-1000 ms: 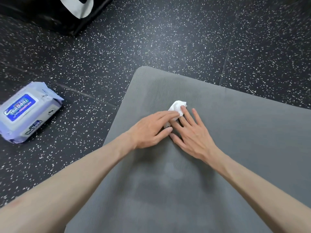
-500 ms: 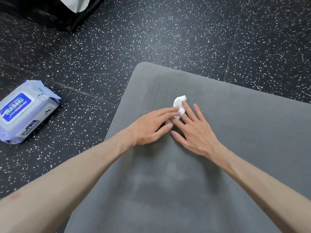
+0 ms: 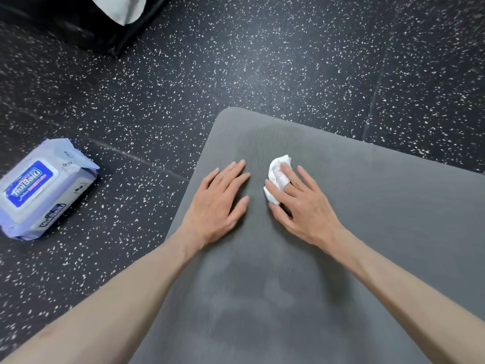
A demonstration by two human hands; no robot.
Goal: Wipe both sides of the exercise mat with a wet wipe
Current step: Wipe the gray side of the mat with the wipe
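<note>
The wet wipe (image 3: 277, 177) lies bunched under the right hand (image 3: 301, 206), whose straight fingers (image 3: 287, 173) press it flat against the exercise mat (image 3: 393, 206); nothing is curled round it, it is simply pinned. The wad's long axis runs from near-left to far-right, roughly along those fingers, and its far end pokes out just past the fingertips. The left hand (image 3: 220, 203) rests flat on the mat just to the left of the wipe, fingers spread and relaxed, holding nothing, a narrow strip of bare mat between the two hands. The right hand is plainly the one placed for the next stroke; the left looks set to steady the mat. The mat is grey, foam-like, with a fine ribbed grain and a rounded far-left corner, and it shows darker, damp-looking patches near the person and by that corner. It lies on a black rubber floor (image 3: 288, 61) speckled with white. A soft plastic pack of wipes (image 3: 44, 187), pale blue with a hard flip lid, sits on the floor well apart to the left. Only the upper face is in view, so the underside probably remains to be done.
</note>
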